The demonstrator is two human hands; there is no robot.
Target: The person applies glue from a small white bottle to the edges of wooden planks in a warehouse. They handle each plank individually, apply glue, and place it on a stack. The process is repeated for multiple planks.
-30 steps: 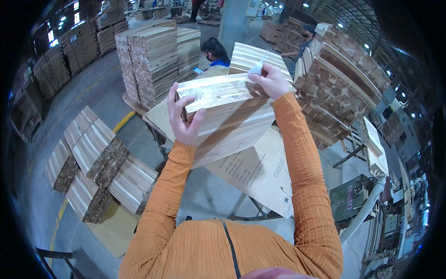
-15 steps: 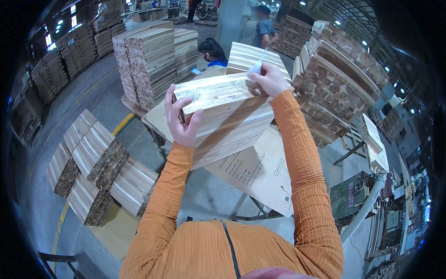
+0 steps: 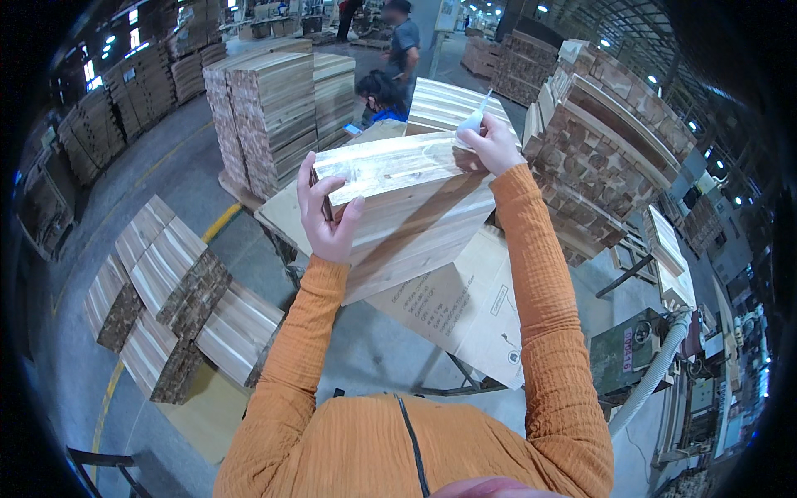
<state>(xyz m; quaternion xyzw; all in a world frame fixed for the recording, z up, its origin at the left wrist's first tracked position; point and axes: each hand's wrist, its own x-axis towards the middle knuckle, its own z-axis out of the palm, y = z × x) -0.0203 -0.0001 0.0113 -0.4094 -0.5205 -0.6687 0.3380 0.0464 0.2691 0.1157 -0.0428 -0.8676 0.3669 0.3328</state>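
A light wooden panel (image 3: 415,220) stands on edge in front of me, its pale, glossy top edge (image 3: 386,164) turned up. My left hand (image 3: 330,212) is closed round the panel's left end, with fingers along its outer side and over the top. In my right hand (image 3: 491,144), a small whitish squeeze bottle (image 3: 471,124) with a thin nozzle is pinched near the right end of the top edge. The nozzle points up and away. Whether the bottle touches the wood is hard to tell.
Printed cardboard (image 3: 452,311) lies under the panel on the table. Wooden panel stacks stand beyond (image 3: 261,112), at right (image 3: 602,149) and on the floor at left (image 3: 178,274). A green machine with a grey hose (image 3: 656,373) stands right. Two people (image 3: 403,46) are beyond the table.
My right hand and the squeeze bottle have shifted a little to the right along the top edge. My left hand keeps its hold. The standing person beyond has moved left.
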